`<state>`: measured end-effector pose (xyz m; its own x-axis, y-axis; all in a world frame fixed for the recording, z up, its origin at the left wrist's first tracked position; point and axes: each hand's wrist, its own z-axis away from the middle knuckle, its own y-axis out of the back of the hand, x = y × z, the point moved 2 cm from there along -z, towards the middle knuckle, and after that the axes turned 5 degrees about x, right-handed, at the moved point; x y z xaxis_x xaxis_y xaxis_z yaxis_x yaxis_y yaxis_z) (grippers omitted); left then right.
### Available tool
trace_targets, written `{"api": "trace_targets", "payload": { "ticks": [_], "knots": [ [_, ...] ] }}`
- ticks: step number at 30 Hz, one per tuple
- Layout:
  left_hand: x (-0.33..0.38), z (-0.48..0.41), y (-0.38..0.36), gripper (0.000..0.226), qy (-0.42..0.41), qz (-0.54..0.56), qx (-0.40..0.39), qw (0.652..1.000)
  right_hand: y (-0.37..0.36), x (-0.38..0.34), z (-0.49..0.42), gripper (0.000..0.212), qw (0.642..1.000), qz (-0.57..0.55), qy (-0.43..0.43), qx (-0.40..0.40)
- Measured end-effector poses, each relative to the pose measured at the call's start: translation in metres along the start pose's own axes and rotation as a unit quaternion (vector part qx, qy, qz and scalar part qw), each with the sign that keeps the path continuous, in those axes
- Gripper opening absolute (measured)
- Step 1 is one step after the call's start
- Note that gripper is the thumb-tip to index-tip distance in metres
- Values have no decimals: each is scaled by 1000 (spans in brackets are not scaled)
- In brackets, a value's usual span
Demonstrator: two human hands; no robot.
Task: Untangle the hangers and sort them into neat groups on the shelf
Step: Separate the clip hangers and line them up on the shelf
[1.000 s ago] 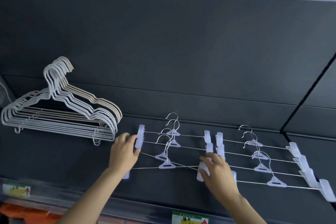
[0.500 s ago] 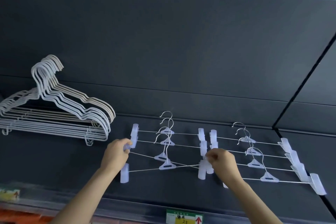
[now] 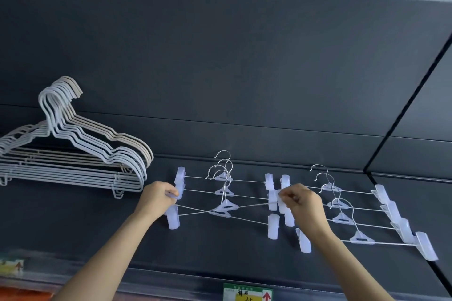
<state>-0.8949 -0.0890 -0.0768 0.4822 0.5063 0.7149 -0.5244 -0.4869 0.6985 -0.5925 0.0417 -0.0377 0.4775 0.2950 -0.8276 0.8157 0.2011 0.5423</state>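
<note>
Head view: left hand [image 3: 157, 194] and right hand [image 3: 299, 199] each pinch a translucent plastic clip of the crossed-wire clip hangers [image 3: 223, 208]; pulling apart risks tighter snagging.

shelf [image 3: 220, 247] dark grey | wire hangers [image 3: 73, 154] white, beige | clip hangers [image 3: 225, 193] translucent white, silver hooks

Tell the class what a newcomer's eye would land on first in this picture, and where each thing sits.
Two bare hands at centre catch the eye: the left hand and right hand each pinch a clip of the left group of clip hangers, whose two nearest wires cross. A tidier group of clip hangers lies right, and stacked white and beige hangers sit far left on the dark shelf.
</note>
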Motion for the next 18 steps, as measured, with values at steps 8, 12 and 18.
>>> {"api": "trace_targets", "payload": {
  "ticks": [8,12,18],
  "knots": [
    [11,-2,-4,11,15,38,0,999,-6,1,16,15,997,43,22,-54],
    [13,-2,-6,16,-6,23,4,1000,-13,24,32,40,996,49,-43,-61],
    [20,25,-2,19,-121,-44,60,990,-22,30,41,41,996,20,-83,-22]
  ]
}}
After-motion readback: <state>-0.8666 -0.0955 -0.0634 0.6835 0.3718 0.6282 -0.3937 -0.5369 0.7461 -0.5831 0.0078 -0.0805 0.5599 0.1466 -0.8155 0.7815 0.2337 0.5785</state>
